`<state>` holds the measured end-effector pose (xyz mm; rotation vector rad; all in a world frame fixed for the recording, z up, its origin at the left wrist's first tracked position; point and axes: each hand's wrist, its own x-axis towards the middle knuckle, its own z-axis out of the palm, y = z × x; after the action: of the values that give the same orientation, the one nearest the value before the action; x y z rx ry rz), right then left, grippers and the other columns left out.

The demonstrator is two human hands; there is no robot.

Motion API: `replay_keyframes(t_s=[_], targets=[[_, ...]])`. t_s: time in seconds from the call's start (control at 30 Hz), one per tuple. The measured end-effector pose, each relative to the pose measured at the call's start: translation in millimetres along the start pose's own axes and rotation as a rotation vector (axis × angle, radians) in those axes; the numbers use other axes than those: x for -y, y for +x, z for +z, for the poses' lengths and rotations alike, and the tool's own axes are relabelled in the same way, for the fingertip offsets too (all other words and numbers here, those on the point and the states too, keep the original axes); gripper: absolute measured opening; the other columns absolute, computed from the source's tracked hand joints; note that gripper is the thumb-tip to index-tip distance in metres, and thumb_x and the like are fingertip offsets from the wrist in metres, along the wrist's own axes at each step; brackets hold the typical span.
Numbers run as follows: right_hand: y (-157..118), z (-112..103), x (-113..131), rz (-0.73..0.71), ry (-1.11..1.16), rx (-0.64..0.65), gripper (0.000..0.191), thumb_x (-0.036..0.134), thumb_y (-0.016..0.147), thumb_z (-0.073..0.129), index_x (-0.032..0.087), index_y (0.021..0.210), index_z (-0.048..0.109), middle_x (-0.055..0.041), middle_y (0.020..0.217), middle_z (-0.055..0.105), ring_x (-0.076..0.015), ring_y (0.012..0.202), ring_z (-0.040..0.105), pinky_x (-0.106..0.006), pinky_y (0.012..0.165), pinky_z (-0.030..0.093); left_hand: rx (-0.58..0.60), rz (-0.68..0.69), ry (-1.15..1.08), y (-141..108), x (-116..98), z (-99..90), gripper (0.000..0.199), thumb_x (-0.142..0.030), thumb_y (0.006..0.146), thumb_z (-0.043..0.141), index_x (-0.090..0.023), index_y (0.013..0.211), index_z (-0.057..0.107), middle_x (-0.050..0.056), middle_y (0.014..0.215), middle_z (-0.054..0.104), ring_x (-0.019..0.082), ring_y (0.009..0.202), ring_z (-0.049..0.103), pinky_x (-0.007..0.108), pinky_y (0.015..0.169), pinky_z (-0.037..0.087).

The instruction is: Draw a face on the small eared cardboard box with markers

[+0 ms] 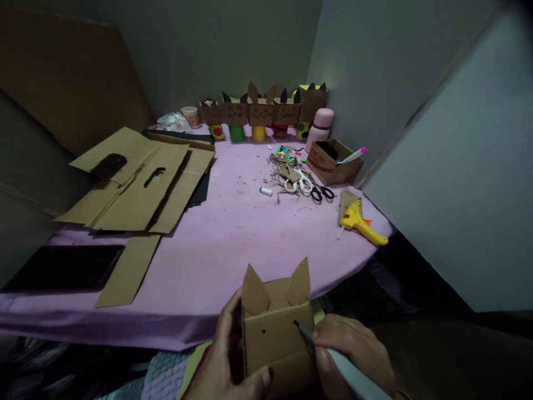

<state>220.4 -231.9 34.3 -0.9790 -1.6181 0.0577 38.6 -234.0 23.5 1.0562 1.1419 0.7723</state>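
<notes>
Five eared cardboard figures line the far side of a lilac-covered tabletop, a pink flask beside them, two pairs of scissors by cardboard scraps, a yellow glue gun at right, flattened cardboard at left

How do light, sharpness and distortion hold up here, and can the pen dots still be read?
Head view: dim, uneven light, with near-black shadow beside the table; no strong glare; wide-angle stretching towards the edges, dark upper-right corner; far row of cardboard figures slightly soft; dots on the eared box legible.
</notes>
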Motion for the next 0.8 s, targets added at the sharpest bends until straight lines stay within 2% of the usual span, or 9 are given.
replay_keyframes(t_s=[0.07, 0.2, 0.27, 0.37, 0.43, 0.6, 0.73, 0.8], targets=[[2, 0, 2, 0.008, 0.023, -0.002, 0.012, 0.013, 0.083, 0.049, 0.019, 0.074, 0.055, 0.0049, 0.049, 0.058, -0.0077, 0.04, 0.056, -0.02, 0.045, 0.047, 0.004, 0.017, 0.01, 0, 1, -0.3, 0.104, -0.063, 0.063, 0.069, -0.024, 0.141, 0.013, 0.016, 0.143, 0.041, 0.035, 0.129, 0.042, 0.049, 0.106, 0.037], [9, 0, 7, -0.035, 0.046, 0.09, 0.02, 0.021, 0.089, 0.047, 0.021, 0.069, 0.051, 0.0082, 0.039, 0.052, -0.006, 0.031, 0.049, -0.018, 0.039, 0.042, 0.014, 0.016, -0.006, 1, 2, -0.3, 0.104, -0.063, 0.063, 0.069, -0.024, 0.141, 0.012, 0.016, 0.142, 0.042, 0.037, 0.129, 0.042, 0.052, 0.105, 0.037], [11, 2, 9, -0.029, 0.026, 0.068, 0.025, 0.027, 0.092, 0.045, 0.021, 0.069, 0.05, 0.0072, 0.04, 0.053, -0.0055, 0.032, 0.05, -0.017, 0.04, 0.042, -0.001, 0.023, -0.005, 1, 2, -0.3, 0.103, -0.061, 0.063, 0.07, -0.024, 0.141, 0.014, 0.016, 0.142, 0.042, 0.038, 0.13, 0.041, 0.053, 0.105, 0.037], [9, 7, 13, -0.049, -0.009, 0.124, 0.03, 0.033, 0.095, 0.041, 0.022, 0.068, 0.048, 0.0067, 0.041, 0.055, -0.0052, 0.033, 0.053, -0.016, 0.042, 0.044, -0.016, 0.041, 0.025, 1, 4, -0.8, 0.096, -0.047, 0.064, 0.071, -0.025, 0.141, 0.017, 0.015, 0.145, 0.037, 0.037, 0.132, 0.037, 0.054, 0.109, 0.033], [5, 12, 14, -0.051, -0.025, 0.17, 0.036, 0.036, 0.095, 0.039, 0.022, 0.062, 0.045, 0.0074, 0.038, 0.053, -0.0045, 0.031, 0.05, -0.016, 0.038, 0.04, -0.023, 0.063, 0.076, 2, 7, -1.4, 0.093, -0.038, 0.064, 0.07, -0.026, 0.141, 0.018, 0.013, 0.148, 0.032, 0.035, 0.135, 0.034, 0.054, 0.111, 0.03], [-9, 27, 12, 0.044, -0.042, -0.015, 0.038, 0.041, 0.092, 0.043, 0.022, 0.059, 0.046, 0.0088, 0.036, 0.048, -0.0038, 0.029, 0.043, -0.02, 0.036, 0.034, -0.03, 0.097, 0.169, 4, 17, -3.5, 0.095, -0.029, 0.064, 0.07, -0.03, 0.143, 0.017, 0.013, 0.15, 0.031, 0.039, 0.135, 0.033, 0.056, 0.104, 0.04], [-13, 27, 7, 0.0, -0.049, -0.035, 0.032, 0.039, 0.09, 0.047, 0.024, 0.063, 0.049, 0.0097, 0.038, 0.047, -0.0044, 0.029, 0.041, -0.021, 0.036, 0.033, -0.012, 0.108, 0.196, 5, 21, -5.1, 0.098, -0.03, 0.064, 0.07, -0.028, 0.144, 0.014, 0.015, 0.152, 0.026, 0.042, 0.137, 0.028, 0.059, 0.102, 0.04], [-12, 25, 6, -0.02, -0.06, -0.001, 0.028, 0.036, 0.09, 0.047, 0.023, 0.066, 0.05, 0.0093, 0.039, 0.049, -0.0047, 0.03, 0.044, -0.021, 0.037, 0.035, 0.001, 0.108, 0.191, 4, 21, -5.5, 0.099, -0.031, 0.064, 0.07, -0.028, 0.144, 0.013, 0.015, 0.152, 0.025, 0.043, 0.137, 0.026, 0.06, 0.102, 0.04]])
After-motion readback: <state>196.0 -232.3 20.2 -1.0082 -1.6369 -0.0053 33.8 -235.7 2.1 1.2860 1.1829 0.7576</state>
